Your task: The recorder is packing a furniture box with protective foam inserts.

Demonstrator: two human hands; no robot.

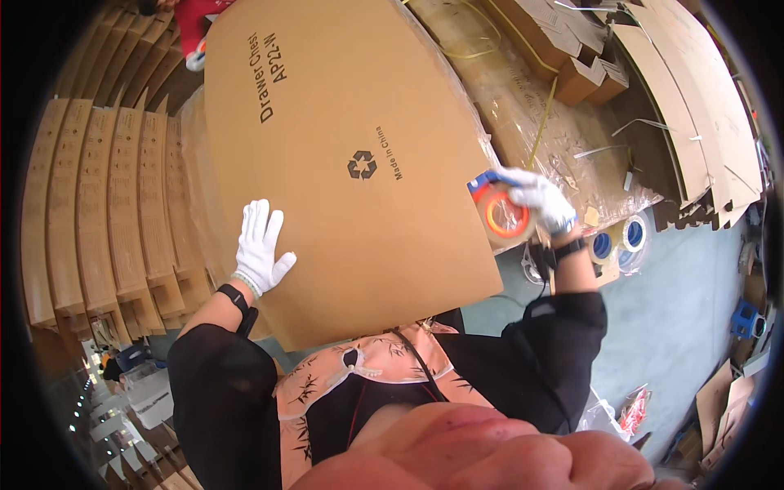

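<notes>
A large brown cardboard carton (384, 245) with dark print lies in front of me, its near edge close to my body. My left hand (260, 253), in a white glove, rests flat on its left part with the fingers spread. At the carton's right edge my right hand (545, 202), gloved in white with blue, is closed on a tape dispenser (492, 219). The dispenser has a blue head and an orange-red ring, and carries a roll of tape. It sits against the carton's edge. Some fingers of the right hand are slightly blurred.
Several folded cartons (98, 212) stand in rows at the left. Tape rolls (633, 233) lie beyond my right wrist. More cardboard sheets (694, 106) are stacked at the far right, by a plastic-wrapped pile (523, 106). Another person's red sleeve (193, 24) shows at the far left corner.
</notes>
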